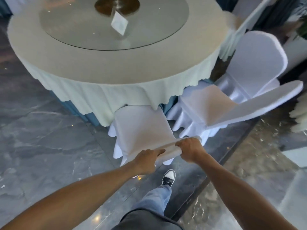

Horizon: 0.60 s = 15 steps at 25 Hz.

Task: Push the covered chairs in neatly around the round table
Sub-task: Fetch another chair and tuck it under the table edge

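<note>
Round table [116,63] draped in a pale cloth, carrying a glass turntable [83,27] on which a small card stand [119,24] rests near the brass hub [117,4]; nothing else shows on the glass. Nearest covered chair [141,128], in a white cover, stands at the table's near edge with the front of its seat just under the hanging cloth. Left hand [147,161] grips the top rail of the chair back from above, its fingers [159,151] curled over the rail's left part. Right hand [189,150] grips the same rail further right, knuckles up, fingers wrapped round the top edge. The rail lies between the two hands and directly under both sets of fingers. A second covered chair [209,107] stands just beside the first on the right, angled, its seat edge meeting the cloth hem. A third covered chair [255,62] stands beyond it, near the table's right side. Below the hands, one leg in jeans with a black-and-white shoe [168,177] on the dark marble floor [49,146].
</note>
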Each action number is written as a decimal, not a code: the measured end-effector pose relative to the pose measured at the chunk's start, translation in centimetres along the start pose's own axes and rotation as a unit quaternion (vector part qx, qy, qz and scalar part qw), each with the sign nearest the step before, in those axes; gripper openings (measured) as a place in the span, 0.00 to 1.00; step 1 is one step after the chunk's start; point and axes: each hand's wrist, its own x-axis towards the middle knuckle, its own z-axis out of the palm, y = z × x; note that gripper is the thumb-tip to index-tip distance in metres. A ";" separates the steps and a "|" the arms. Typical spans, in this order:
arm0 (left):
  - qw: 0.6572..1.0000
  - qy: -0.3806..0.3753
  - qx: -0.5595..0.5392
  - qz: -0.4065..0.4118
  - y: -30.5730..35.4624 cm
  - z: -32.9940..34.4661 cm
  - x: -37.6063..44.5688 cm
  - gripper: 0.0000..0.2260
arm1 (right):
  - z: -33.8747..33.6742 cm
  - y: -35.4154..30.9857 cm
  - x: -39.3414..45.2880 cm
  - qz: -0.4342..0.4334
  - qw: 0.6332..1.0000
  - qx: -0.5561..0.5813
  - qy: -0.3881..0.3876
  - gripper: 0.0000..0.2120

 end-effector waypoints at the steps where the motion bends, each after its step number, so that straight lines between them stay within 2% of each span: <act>1: 1.000 0.007 -0.006 0.001 0.8 -0.6 1.6 0.34 | -0.7 1.6 1.0 0.001 1.000 -0.009 -0.002 0.19; 6: 0.999 0.014 -0.026 -0.019 4.2 -3.1 9.4 0.35 | -4.4 9.3 5.3 -0.015 0.999 -0.040 -0.014 0.19; 9: 0.999 0.026 -0.031 -0.031 5.5 -4.4 12.9 0.35 | -5.9 12.5 7.2 -0.027 0.998 -0.046 -0.017 0.20; 15: 0.993 0.058 -0.068 -0.080 7.2 -6.2 17.9 0.35 | -7.7 17.6 11.7 -0.078 0.997 -0.026 -0.001 0.16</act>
